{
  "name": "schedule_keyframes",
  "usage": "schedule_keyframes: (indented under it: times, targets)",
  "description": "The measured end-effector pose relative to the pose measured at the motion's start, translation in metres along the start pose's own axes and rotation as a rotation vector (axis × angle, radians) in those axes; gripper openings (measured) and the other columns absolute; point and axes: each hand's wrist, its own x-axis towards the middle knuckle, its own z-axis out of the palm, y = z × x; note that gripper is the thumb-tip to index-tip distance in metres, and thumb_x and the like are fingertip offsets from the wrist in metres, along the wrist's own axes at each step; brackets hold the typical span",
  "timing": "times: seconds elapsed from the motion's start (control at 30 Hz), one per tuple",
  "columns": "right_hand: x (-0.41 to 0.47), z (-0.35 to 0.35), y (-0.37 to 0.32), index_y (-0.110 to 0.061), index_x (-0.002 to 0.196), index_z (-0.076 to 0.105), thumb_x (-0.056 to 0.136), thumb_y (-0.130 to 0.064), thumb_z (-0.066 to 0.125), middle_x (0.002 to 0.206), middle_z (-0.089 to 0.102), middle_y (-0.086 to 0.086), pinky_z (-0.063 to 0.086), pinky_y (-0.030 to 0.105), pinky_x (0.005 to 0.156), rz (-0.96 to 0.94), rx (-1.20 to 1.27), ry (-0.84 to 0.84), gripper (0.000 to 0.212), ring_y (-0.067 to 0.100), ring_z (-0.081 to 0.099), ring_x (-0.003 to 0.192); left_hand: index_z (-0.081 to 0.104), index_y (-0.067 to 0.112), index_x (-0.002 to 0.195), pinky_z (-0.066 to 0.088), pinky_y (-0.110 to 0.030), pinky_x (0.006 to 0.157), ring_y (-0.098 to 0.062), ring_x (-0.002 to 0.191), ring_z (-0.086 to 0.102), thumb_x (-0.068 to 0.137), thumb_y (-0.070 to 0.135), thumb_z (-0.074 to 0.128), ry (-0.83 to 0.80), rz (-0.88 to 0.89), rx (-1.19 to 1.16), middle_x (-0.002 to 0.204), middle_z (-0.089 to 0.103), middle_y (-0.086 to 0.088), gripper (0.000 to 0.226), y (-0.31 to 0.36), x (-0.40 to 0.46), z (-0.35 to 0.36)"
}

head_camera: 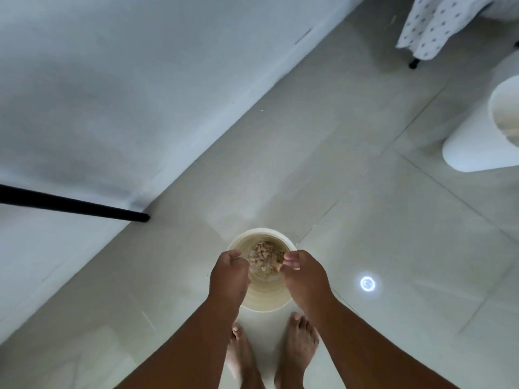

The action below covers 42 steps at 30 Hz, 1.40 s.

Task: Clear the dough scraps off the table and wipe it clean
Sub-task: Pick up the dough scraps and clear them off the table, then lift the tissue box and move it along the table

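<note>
A cream round bin (pixel 264 300) stands on the tiled floor right in front of my bare feet. A heap of pale brown dough scraps (pixel 264 256) lies at its bottom. Both my hands hover over the bin's mouth. My left hand (pixel 229 273) is over the left rim with its fingers curled into a fist; nothing shows inside it. My right hand (pixel 304 272) is over the right rim, and its fingertips pinch a small dough scrap (pixel 279 267) above the heap.
A black table leg (pixel 84 204) slants in from the left to the floor by the white wall (pixel 112 94). A second white bin (pixel 483 141) stands at the right edge. A dotted cloth (pixel 438 23) hangs at the top right. A lamp's reflection (pixel 368 284) shines on the tiles.
</note>
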Motion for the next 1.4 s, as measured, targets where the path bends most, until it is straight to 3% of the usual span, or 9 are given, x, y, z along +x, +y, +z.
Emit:
schedule_keyframes:
  times: [0.1,0.17,0.3,0.5,0.6,0.8,1.07,1.27,1.4]
  targets:
    - [-0.029,-0.013,-0.024,-0.030,0.103,0.064,0.088,-0.016,0.068,0.100,0.067,-0.014,0.041,0.009,0.072,-0.019,-0.072,-0.010,0.020,0.003,0.064,0.094,0.066,0.026,0.117,0.055,-0.040,0.098,-0.025,0.104,0.068,0.095,0.022,0.055,0.042,0.101,0.153,0.113,0.071,-0.002,0.025,0.020,-0.032,-0.016]
    - [-0.056,-0.028,-0.044,-0.026,0.110,0.066,0.090,-0.019,0.066,0.108,0.069,-0.008,0.042,0.017,0.078,-0.031,-0.130,-0.019,0.021,0.011,0.065,0.105,0.066,0.024,0.114,0.048,-0.028,0.090,-0.021,0.106,0.065,0.094,0.024,0.058,0.042,0.220,0.345,0.110,0.070,0.004,0.021,0.037,-0.063,-0.030]
    - [-0.118,-0.054,-0.078,-0.020,0.117,0.066,0.090,-0.019,0.064,0.116,0.071,-0.002,0.046,0.027,0.092,-0.060,-0.226,-0.047,0.027,0.019,0.065,0.112,0.064,0.019,0.115,0.047,-0.029,0.090,-0.020,0.107,0.063,0.092,0.021,0.058,-0.022,0.342,0.507,0.114,0.066,0.001,0.024,0.069,-0.129,-0.056]
    - [-0.196,-0.073,-0.121,-0.019,0.122,0.066,0.091,-0.016,0.061,0.120,0.071,0.002,0.048,0.030,0.094,-0.182,-0.316,-0.070,0.031,0.021,0.064,0.113,0.064,0.020,0.113,0.043,-0.024,0.084,-0.017,0.103,0.062,0.088,0.023,0.058,0.030,0.423,0.477,0.110,0.064,0.003,0.026,0.092,-0.210,-0.102]
    - [-0.224,-0.073,-0.141,-0.022,0.123,0.066,0.094,-0.017,0.060,0.122,0.070,0.000,0.049,0.033,0.099,-0.261,-0.385,-0.097,0.030,0.020,0.064,0.116,0.064,0.026,0.112,0.048,-0.026,0.077,-0.014,0.095,0.063,0.088,0.027,0.060,0.049,0.448,0.407,0.104,0.062,0.009,0.025,0.096,-0.239,-0.133]
    - [-0.268,-0.049,-0.179,-0.022,0.118,0.065,0.093,-0.021,0.064,0.120,0.070,-0.004,0.040,0.023,0.086,-0.442,-0.498,-0.160,0.024,0.016,0.064,0.114,0.063,0.032,0.107,0.053,-0.025,0.077,-0.006,0.085,0.065,0.091,0.029,0.062,0.163,0.508,0.253,0.097,0.068,0.013,0.016,0.090,-0.278,-0.221]
    - [-0.345,0.038,-0.200,-0.019,0.121,0.066,0.093,-0.017,0.063,0.120,0.070,-0.002,0.040,0.023,0.087,-0.644,-0.577,-0.231,0.028,0.016,0.064,0.112,0.064,0.035,0.098,0.040,-0.007,0.062,0.007,0.075,0.062,0.089,0.025,0.065,0.379,0.476,0.076,0.087,0.068,0.016,0.014,0.003,-0.310,-0.358]
    - [-0.413,0.119,-0.185,-0.021,0.115,0.067,0.094,-0.020,0.064,0.110,0.070,-0.004,0.041,0.025,0.082,-0.761,-0.656,-0.245,0.022,0.018,0.066,0.105,0.062,0.034,0.099,0.041,-0.011,0.063,0.005,0.076,0.061,0.089,0.028,0.066,0.522,0.373,0.024,0.090,0.067,0.014,0.012,-0.112,-0.332,-0.445]
    - [-0.458,0.177,-0.167,-0.027,0.112,0.066,0.094,-0.023,0.064,0.102,0.069,-0.012,0.045,0.025,0.074,-0.805,-0.655,-0.323,0.019,0.013,0.067,0.096,0.061,0.034,0.095,0.047,-0.022,0.068,0.000,0.076,0.063,0.087,0.028,0.067,0.603,0.320,-0.041,0.090,0.067,0.012,0.011,-0.184,-0.343,-0.497]
